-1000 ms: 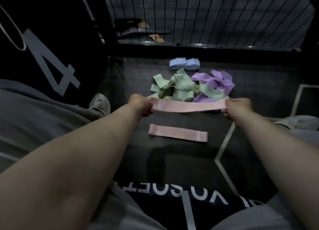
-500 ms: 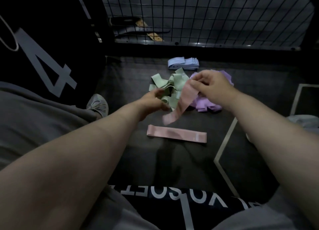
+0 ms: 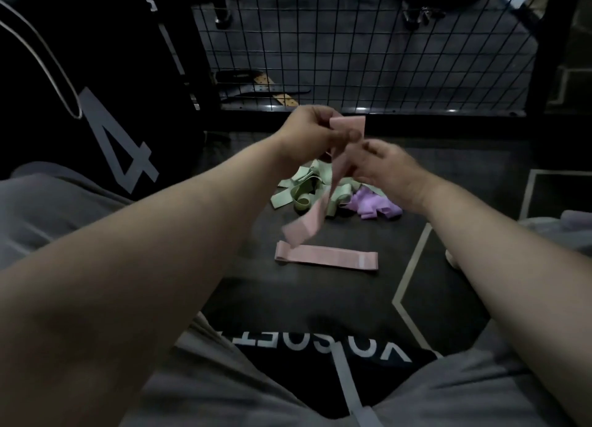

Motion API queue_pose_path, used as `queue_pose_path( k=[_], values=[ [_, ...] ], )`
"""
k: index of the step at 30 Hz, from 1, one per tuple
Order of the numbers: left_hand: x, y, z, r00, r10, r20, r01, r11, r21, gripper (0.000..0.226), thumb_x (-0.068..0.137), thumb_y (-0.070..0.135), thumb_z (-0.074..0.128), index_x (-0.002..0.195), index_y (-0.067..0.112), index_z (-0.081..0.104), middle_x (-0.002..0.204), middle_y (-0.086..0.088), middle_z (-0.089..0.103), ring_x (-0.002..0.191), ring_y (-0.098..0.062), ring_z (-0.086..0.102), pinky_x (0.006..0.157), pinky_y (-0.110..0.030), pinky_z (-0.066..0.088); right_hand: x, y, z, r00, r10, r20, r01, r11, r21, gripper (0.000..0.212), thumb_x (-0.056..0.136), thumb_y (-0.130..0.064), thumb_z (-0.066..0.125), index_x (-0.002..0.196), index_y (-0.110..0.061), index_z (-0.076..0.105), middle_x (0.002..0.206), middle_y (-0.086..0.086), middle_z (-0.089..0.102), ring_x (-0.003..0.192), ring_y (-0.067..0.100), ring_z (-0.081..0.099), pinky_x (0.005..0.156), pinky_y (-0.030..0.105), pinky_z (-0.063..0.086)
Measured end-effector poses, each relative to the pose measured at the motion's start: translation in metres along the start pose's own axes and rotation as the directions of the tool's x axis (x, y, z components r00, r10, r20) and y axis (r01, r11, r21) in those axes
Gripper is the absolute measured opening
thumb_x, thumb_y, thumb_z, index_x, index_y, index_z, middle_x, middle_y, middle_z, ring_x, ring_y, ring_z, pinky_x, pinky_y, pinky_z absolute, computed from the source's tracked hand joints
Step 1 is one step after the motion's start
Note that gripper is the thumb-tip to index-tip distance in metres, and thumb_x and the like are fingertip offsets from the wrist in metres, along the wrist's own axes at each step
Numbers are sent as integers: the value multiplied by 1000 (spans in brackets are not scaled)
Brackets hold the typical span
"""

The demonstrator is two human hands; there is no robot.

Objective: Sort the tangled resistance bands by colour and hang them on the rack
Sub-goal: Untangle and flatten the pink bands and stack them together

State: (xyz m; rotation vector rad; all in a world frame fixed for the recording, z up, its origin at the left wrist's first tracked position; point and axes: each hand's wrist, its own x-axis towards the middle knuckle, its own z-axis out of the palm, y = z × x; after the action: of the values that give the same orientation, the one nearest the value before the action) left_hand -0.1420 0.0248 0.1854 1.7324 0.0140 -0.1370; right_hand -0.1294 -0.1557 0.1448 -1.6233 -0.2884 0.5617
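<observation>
A pink band hangs in the air above the floor, its top end pinched by my left hand. My right hand sits just below and right of it, fingers curled against the band's upper part. A second pink band lies flat on the dark floor beneath. Behind it lies a tangle of green bands with purple bands at its right. The blue bands are hidden behind my hands.
A black wire-mesh panel stands upright at the far edge of the mat. A dark box with a large grey "4" stands on the left. My grey-clad knees frame the floor on both sides. Pale floor lines run at right.
The pink band was stretched level between both hands, then my right hand lifted one end; now my left hand holds the top and the band dangles. The view has tilted up.
</observation>
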Motion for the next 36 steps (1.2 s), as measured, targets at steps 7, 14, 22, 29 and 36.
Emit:
queue_pose_path(
  k=[7, 14, 22, 29, 36],
  values=[
    [0, -12, -34, 968, -127, -218, 85, 978, -192, 18, 85, 12, 79, 98, 6, 68, 86, -9, 70, 71, -22, 69, 61, -33, 58, -11, 38, 10, 952, 159, 260, -43, 914, -404, 27, 92, -8, 70, 118, -15, 68, 112, 0, 75, 107, 12, 69, 98, 31, 54],
    [-8, -89, -78, 803, -388, -452, 278, 915, -292, 13, 84, 14, 80, 91, 13, 69, 95, -17, 73, 77, -27, 73, 59, -35, 60, -13, 78, -23, 913, 384, 135, -206, 721, -662, 21, 94, -34, 69, 103, -16, 70, 94, 5, 75, 86, 19, 72, 85, 44, 60],
    [-3, -152, -68, 593, -679, -433, 466, 727, -504, 5, 90, 0, 63, 92, 5, 63, 79, -13, 64, 65, -21, 63, 46, -28, 56, 1, 110, -42, 801, 559, -215, -597, 776, -203, 8, 91, -7, 71, 99, -5, 69, 85, 11, 69, 65, 16, 66, 52, 26, 53],
    [16, -199, -36, 499, -759, -419, 629, 650, -427, 16, 89, 10, 61, 105, 9, 65, 85, -11, 64, 66, -23, 63, 56, -32, 57, 36, 148, -46, 661, 551, -509, -683, 723, -105, 20, 92, 4, 61, 111, 0, 65, 88, 17, 65, 70, 27, 62, 56, 32, 46],
    [16, -256, -18, 450, -792, -412, 783, 572, -245, 19, 93, 8, 60, 110, 3, 67, 97, -17, 70, 66, -24, 65, 48, -27, 50, 43, 212, -42, 609, 529, -591, -763, 596, -252, 21, 88, -8, 71, 109, -4, 72, 116, 16, 70, 108, 30, 65, 93, 32, 49]
  ],
)
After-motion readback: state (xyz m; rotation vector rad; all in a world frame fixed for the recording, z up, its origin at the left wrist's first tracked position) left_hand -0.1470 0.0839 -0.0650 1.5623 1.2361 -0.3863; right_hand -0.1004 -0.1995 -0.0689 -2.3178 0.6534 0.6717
